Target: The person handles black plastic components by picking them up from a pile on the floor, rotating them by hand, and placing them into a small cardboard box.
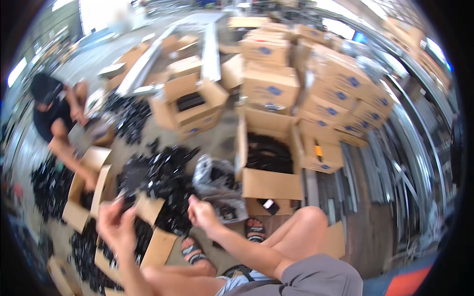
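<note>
**Cartons and labels on the floor**

Open brown carton (269, 163) mid-floor, black parts inside. Another open carton (190, 103) behind it, toward the far left. Sealed brown cartons (340, 89) stacked along the far right, each with a blue round label (274, 91). Small open carton (143, 237) at the near left edge. Grey plastic bag (217, 185) between them.

Two hands (116, 224), two sandalled feet (195, 252), one co-worker (52, 111), four open cardboard boxes (269, 185).
</note>
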`<state>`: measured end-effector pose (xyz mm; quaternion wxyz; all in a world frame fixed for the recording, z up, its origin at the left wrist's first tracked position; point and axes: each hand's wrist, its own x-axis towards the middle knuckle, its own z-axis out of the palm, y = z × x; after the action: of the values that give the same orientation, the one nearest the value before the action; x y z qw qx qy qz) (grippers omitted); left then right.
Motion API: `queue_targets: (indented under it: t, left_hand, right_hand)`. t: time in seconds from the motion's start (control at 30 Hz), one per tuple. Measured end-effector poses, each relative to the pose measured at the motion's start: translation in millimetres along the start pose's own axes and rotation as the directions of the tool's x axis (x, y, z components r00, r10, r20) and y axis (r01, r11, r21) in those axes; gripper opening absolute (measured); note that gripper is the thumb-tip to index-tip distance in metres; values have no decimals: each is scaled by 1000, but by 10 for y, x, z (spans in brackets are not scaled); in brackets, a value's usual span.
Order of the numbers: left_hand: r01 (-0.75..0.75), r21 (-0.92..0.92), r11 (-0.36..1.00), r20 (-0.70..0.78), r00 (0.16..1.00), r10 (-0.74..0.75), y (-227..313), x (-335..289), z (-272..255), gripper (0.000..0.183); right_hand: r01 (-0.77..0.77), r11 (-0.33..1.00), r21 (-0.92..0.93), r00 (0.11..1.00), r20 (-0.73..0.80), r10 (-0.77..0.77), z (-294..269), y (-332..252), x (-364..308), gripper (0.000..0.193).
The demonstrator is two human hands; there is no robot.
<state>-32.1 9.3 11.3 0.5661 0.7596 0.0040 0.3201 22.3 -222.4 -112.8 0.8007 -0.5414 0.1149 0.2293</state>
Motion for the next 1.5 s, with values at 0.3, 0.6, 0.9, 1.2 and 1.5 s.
queue_targets:
  t: [0.3, 0.6, 0.9, 1.2, 1.5]
  left_hand:
    - [437, 242, 866, -410, 855, -317, -412, -1506, -2104, 22]
    - [923, 356, 145, -778, 379, -501, -579, -3916, -2606, 36]
    - [890, 429, 155, -629, 417, -656, -646, -4494, -2700, 36]
    - [863, 399, 310, -688, 505, -521, -1302, -4697, -2547, 37]
    - [837, 294, 461, -618, 534, -576, -1244, -4156, -2174, 37]
  right_hand:
    - [2, -130, -992, 995, -11, 99, -1536, 2224, 73, 51]
    - [-26, -158, -987, 990, -48, 136, -1737, 2415, 104, 28]
    - [2, -186, -982, 982, -33, 187, -1732, 2152, 15, 27]
    - [2, -104, -995, 980, -19, 197, -1867, 2230, 60, 31]
    - [28, -14, -1000, 987, 25, 159, -2108, 2247, 162, 30]
